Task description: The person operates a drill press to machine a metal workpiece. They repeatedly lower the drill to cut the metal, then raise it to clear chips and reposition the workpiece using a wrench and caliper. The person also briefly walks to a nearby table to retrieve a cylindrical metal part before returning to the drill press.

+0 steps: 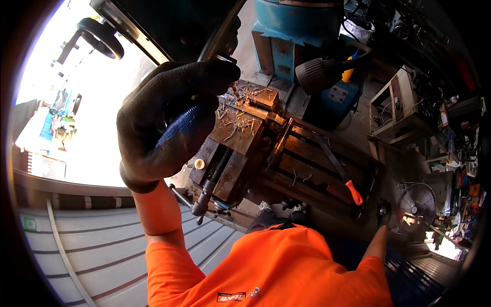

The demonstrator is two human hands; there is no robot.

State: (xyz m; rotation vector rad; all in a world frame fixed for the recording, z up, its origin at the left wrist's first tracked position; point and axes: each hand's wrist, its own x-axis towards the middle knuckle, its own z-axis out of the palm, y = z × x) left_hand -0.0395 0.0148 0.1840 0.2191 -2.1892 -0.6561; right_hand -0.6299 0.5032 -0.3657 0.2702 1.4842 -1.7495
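My left hand (pixel 169 123), in a dark glove with blue patches, is raised high in front of the machine vise (pixel 232 133). Its fingers are curled closed. A brownish rod (pixel 222 30) runs down behind the fingers, and what sits inside the grip is mostly hidden. Curly metal chips (pixel 238 125) litter the vise, whose jaws stand below and beyond this hand. Far to the right, my right hand (pixel 383 212), also dark-gloved, hangs low near the end of the slotted machine table (pixel 307 166). Shadow hides its fingers.
A file with an orange handle (pixel 354 192) lies across the table. The vise's crank handle (pixel 202 204) juts toward me. A grey lamp head (pixel 314 75) hangs over the far side. A round fan (pixel 417 204) stands at right, beyond a wooden frame stand (pixel 399 110).
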